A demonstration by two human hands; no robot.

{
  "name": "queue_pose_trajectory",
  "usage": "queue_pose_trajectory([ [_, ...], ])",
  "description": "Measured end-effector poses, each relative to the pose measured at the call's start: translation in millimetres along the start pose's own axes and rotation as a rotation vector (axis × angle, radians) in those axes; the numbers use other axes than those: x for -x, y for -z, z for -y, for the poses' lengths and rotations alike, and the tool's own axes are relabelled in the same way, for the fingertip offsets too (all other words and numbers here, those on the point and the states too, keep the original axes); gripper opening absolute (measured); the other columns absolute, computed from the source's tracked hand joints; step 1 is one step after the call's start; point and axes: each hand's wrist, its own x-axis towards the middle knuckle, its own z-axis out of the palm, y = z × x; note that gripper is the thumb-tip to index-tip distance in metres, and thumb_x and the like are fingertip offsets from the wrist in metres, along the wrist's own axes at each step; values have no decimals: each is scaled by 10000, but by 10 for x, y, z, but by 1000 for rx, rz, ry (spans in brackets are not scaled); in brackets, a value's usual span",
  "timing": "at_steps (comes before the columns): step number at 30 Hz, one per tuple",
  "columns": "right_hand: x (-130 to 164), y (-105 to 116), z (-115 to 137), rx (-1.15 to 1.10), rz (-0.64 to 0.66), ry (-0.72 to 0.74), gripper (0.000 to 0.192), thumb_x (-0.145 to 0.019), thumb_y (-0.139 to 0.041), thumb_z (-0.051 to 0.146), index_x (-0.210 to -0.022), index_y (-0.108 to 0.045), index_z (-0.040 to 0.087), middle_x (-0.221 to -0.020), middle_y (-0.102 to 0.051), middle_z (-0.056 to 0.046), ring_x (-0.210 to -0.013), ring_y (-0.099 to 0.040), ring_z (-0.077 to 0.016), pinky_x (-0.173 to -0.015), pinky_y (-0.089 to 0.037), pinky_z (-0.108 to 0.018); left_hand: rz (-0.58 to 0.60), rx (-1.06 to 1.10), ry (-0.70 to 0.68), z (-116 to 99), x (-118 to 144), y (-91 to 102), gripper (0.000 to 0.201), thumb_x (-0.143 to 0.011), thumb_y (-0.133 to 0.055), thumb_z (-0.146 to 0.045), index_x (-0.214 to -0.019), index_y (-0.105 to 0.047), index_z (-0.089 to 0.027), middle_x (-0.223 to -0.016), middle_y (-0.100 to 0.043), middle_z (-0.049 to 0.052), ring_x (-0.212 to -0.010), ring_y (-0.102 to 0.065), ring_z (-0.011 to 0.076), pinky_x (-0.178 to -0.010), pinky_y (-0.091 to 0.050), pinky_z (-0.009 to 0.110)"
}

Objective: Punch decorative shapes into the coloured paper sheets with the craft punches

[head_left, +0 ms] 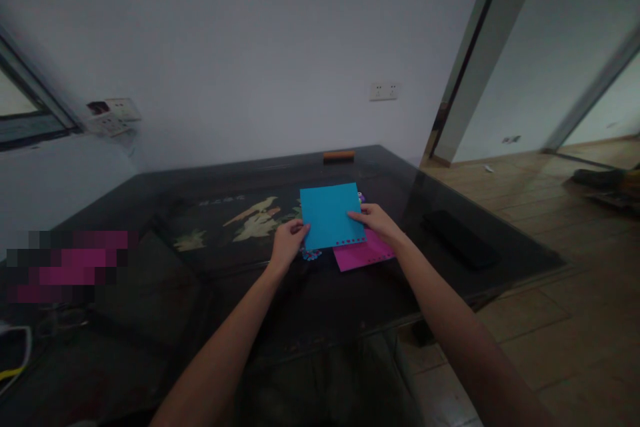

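Two bare forearms enter from the bottom edge, no sleeves visible anywhere along them up to the frame border. Left hand [287, 245] and right hand [379, 221]: no gloves, rings, watch or wristband to be seen. Fingers slim; nails too small and dim to judge. Between the arms, low in the frame, dark grey-green cloth, probably trousers over the lap; detail lost in poor light.

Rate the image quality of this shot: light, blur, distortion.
Head view: dim, muddy light, the dark table nearly swallowing detail; only the blue sheet between the left hand and right hand reads clearly. Wide-angle bending tilts the door frame; a pixelated patch sits at left.
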Motion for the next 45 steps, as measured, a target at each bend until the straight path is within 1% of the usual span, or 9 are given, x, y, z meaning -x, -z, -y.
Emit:
queue_pose_trajectory([
  [4,-20,38,14,-45,-133,76,312,-658,-724,335,-911,-675,159,-920,-704,-73,-740,-651,-180,-768,-517,-361,39,-4,8,-59,57,-37,251,-652,-655,-370,-741,-636,-136,-622,-642,24,-518,-552,134,-501,-420,236],
  [9,-13,89,19,-55,-178,112,302,-654,-723,310,-920,-663,180,-908,-704,-61,-740,-650,-179,-749,-514,-343,103,-47,-24,-121,134,-87,253,-701,-622,-386,-774,-638,-144,-650,-641,28,-548,-566,144,-508,-434,245],
  [13,-7,213,36,-9,-178,106,304,-638,-731,298,-908,-660,178,-854,-705,-54,-711,-640,-173,-720,-510,-328,123,-37,-61,-113,156,-130,336,-755,-579,-369,-1004,-599,-143,-801,-658,55,-657,-611,166,-560,-483,266],
  [16,4,350,59,30,-182,44,294,-618,-737,266,-882,-659,163,-787,-700,-43,-659,-623,-166,-663,-504,-312,56,-79,-168,-119,178,-159,409,-793,-545,-304,-1176,-505,-167,-1020,-624,96,-822,-622,191,-600,-513,279],
  [19,15,474,54,32,-182,-46,251,-612,-725,223,-844,-656,159,-728,-693,-32,-612,-613,-163,-629,-500,-309,32,-224,-312,-162,234,-185,372,-811,-504,-212,-1182,-503,-173,-1129,-561,112,-927,-590,195,-669,-524,293],
  [25,10,593,-35,180,-178,-171,230,-589,-708,178,-813,-664,147,-636,-666,-15,-531,-581,-155,-552,-471,-284,237,-550,-489,-204,414,-283,292,-826,-432,-116,-1052,-599,-196,-1143,-546,86,-1063,-533,199,-892,-468,345],
  [28,-4,598,-76,271,-206,-199,210,-574,-713,175,-778,-673,144,-600,-649,0,-503,-554,-135,-534,-453,-263,339,-666,-508,-136,489,-361,274,-840,-473,-182,-1081,-600,-206,-1185,-549,91,-1117,-509,227,-975,-412,394],
  [33,-27,594,-109,343,-252,-181,221,-549,-721,166,-766,-690,140,-629,-660,-5,-520,-544,-121,-515,-428,-234,451,-753,-509,-12,555,-448,390,-840,-523,-300,-1218,-533,-205,-1304,-505,112,-1215,-446,258,-1030,-366,426],
  [45,-86,612,-219,492,-346,-146,240,-542,-753,149,-776,-700,151,-626,-652,-25,-591,-571,-150,-619,-469,-276,522,-800,-480,58,555,-456,380,-831,-526,-261,-1202,-550,-183,-1298,-535,113,-1247,-433,251,-1050,-344,440],
])
